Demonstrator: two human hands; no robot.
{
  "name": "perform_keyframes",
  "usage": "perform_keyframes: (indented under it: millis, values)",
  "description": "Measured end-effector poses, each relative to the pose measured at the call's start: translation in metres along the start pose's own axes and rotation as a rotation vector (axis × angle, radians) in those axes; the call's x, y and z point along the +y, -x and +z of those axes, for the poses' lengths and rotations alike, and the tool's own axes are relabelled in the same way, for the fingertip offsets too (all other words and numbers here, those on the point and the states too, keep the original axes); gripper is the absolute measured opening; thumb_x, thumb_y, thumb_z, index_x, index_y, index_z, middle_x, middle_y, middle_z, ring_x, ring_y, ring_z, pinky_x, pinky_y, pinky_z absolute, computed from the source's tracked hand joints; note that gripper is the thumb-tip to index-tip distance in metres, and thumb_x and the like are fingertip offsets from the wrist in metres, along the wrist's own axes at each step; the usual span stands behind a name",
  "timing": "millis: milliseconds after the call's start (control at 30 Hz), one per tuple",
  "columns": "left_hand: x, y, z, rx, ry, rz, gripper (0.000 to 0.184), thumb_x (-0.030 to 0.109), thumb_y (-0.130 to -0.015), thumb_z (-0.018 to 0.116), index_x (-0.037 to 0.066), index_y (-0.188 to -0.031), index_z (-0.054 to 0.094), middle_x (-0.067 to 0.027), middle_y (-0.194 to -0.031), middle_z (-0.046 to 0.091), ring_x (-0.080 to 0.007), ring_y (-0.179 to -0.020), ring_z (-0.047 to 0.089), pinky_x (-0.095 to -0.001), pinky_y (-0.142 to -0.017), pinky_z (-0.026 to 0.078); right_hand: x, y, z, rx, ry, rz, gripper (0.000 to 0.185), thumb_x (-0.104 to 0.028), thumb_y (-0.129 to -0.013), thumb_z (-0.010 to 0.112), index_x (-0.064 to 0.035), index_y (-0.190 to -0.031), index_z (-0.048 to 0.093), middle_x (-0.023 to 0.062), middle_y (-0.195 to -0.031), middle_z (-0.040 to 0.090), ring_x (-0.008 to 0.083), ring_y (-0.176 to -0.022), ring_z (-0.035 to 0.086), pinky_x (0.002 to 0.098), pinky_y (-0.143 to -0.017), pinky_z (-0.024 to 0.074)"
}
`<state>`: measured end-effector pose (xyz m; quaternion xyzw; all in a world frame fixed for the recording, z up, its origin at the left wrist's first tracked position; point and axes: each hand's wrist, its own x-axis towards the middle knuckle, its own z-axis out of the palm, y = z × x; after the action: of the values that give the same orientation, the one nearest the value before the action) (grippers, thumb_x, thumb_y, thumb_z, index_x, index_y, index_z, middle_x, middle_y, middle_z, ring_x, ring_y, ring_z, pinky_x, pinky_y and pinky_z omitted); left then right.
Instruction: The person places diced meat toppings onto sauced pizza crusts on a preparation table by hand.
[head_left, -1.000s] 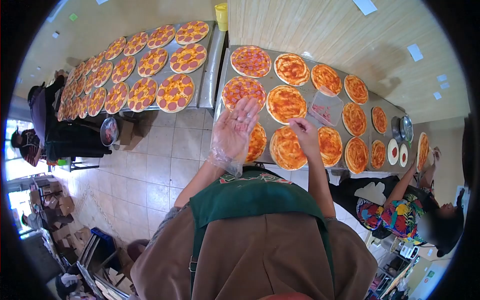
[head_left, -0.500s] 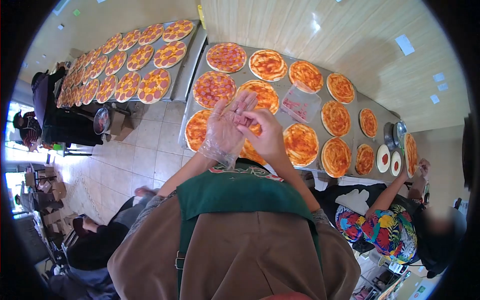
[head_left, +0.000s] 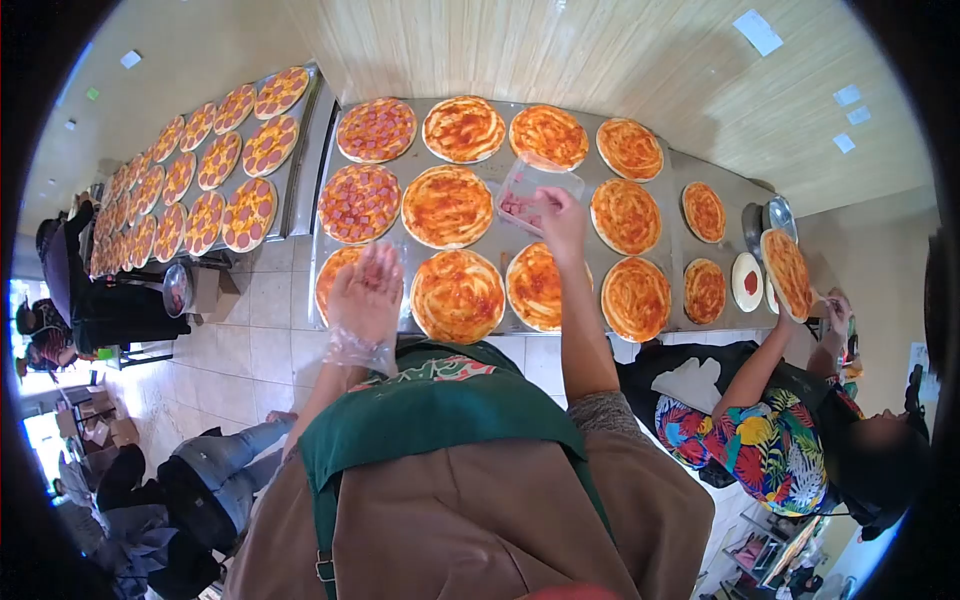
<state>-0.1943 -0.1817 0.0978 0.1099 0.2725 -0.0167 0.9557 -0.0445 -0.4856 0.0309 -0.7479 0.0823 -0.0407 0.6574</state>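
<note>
My left hand (head_left: 368, 300), in a clear plastic glove, is held palm up with fingers spread over a sauced pizza base at the near left; small pink bits lie on the palm. My right hand (head_left: 560, 222) reaches into a clear plastic tub (head_left: 570, 184) with pink diced meat (head_left: 517, 206) at its bottom. Its fingers are pinched; what they hold is too small to tell. The tub stands among red-sauced bases such as this one (head_left: 447, 206). Two pizzas at the left, one (head_left: 376, 130) behind the other (head_left: 359, 203), carry diced meat.
Another metal table (head_left: 300, 190) at the left bears many pizzas with round slices. At the right, a co-worker in a floral shirt (head_left: 760, 450) holds up a sauced base (head_left: 786, 273) beside metal bowls and a white dish (head_left: 746, 281). People are behind at the lower left.
My right hand has left my left palm and moved right into the tub. My left hand has opened out flat. The view has shifted right along the table.
</note>
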Motion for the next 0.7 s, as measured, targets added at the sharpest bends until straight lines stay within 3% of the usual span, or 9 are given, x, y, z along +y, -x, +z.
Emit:
perform_keyframes:
  millis: [100, 167, 200, 300, 400, 500, 600, 700]
  values:
    - [0.014, -0.003, -0.02, 0.015, -0.017, 0.066, 0.041, 0.027, -0.094, 0.058, 0.001, -0.127, 0.057, -0.0162, -0.13, 0.06, -0.0278, -0.124, 0.057, -0.042, -0.107, 0.047, 0.036, -0.033, -0.018, 0.029, 0.32, -0.148, 0.029, -0.028, -0.086, 0.071, -0.0006, -0.098, 0.072, 0.0155, -0.09, 0.072, 0.0236, -0.084, 0.07, 0.0362, -0.076, 0.0534]
    - [0.016, 0.001, -0.02, 0.101, -0.059, 0.142, 0.043, 0.027, -0.095, 0.057, 0.001, -0.129, 0.056, -0.0155, -0.13, 0.061, -0.0269, -0.124, 0.058, -0.0408, -0.106, 0.047, 0.072, -0.054, -0.011, -0.205, 0.442, -0.141, 0.039, -0.035, -0.083, 0.072, -0.0013, -0.102, 0.072, 0.016, -0.094, 0.072, 0.0269, -0.091, 0.069, 0.0392, -0.083, 0.0521]
    - [0.016, 0.002, -0.021, 0.106, -0.048, 0.145, 0.044, 0.029, -0.097, 0.054, 0.002, -0.132, 0.054, -0.0149, -0.13, 0.061, -0.0261, -0.125, 0.057, -0.0401, -0.107, 0.047, 0.085, -0.057, -0.005, -0.326, 0.498, -0.135, 0.043, -0.038, -0.081, 0.072, -0.0016, -0.104, 0.072, 0.0163, -0.096, 0.071, 0.0285, -0.095, 0.068, 0.0408, -0.086, 0.0515]
    - [0.014, 0.007, -0.012, 0.185, -0.038, 0.152, 0.042, 0.025, -0.102, 0.036, 0.0, -0.13, 0.055, -0.0156, -0.13, 0.062, -0.0282, -0.125, 0.057, -0.0437, -0.107, 0.048, 0.067, -0.044, 0.014, -0.361, 0.894, -0.33, 0.058, -0.047, -0.077, 0.073, -0.0061, -0.118, 0.068, 0.0154, -0.116, 0.066, 0.0351, -0.112, 0.06, 0.0455, -0.096, 0.0469]
    - [0.013, 0.005, -0.025, 0.172, -0.031, 0.152, 0.043, 0.028, -0.101, 0.041, 0.001, -0.131, 0.054, -0.0144, -0.127, 0.063, -0.0267, -0.123, 0.059, -0.0415, -0.106, 0.048, 0.088, -0.045, 0.032, -0.307, 1.155, -0.25, 0.062, -0.044, -0.078, 0.071, -0.0097, -0.128, 0.061, 0.0142, -0.134, 0.054, 0.0403, -0.121, 0.052, 0.0492, -0.1, 0.0446]
    - [0.016, 0.01, -0.021, 0.186, -0.027, 0.173, 0.042, 0.029, -0.101, 0.043, 0.003, -0.131, 0.055, -0.0137, -0.123, 0.065, -0.0268, -0.117, 0.062, -0.0409, -0.103, 0.051, 0.104, -0.057, 0.036, -0.401, 1.081, -0.225, 0.055, -0.042, -0.086, 0.068, -0.0149, -0.133, 0.059, 0.0137, -0.141, 0.048, 0.0444, -0.126, 0.048, 0.0536, -0.103, 0.0437]
    - [0.02, 0.014, -0.022, 0.172, 0.016, 0.174, 0.041, 0.029, -0.101, 0.043, 0.002, -0.129, 0.055, -0.0137, -0.123, 0.065, -0.0265, -0.115, 0.063, -0.042, -0.1, 0.053, 0.092, -0.053, 0.032, -0.529, 1.1, -0.155, 0.043, -0.032, -0.092, 0.062, -0.0242, -0.134, 0.059, 0.0085, -0.14, 0.05, 0.0443, -0.128, 0.047, 0.0557, -0.103, 0.0432]
    - [0.034, 0.011, -0.039, 0.04, 0.059, 0.148, 0.047, 0.026, -0.1, 0.034, 0.0, -0.133, 0.054, -0.0153, -0.131, 0.062, -0.0279, -0.124, 0.058, -0.0441, -0.106, 0.047, 0.073, -0.044, 0.035, -0.573, 1.129, -0.107, 0.039, -0.023, -0.095, 0.058, -0.0281, -0.133, 0.059, 0.0056, -0.141, 0.05, 0.0464, -0.127, 0.048, 0.0569, -0.103, 0.0435]
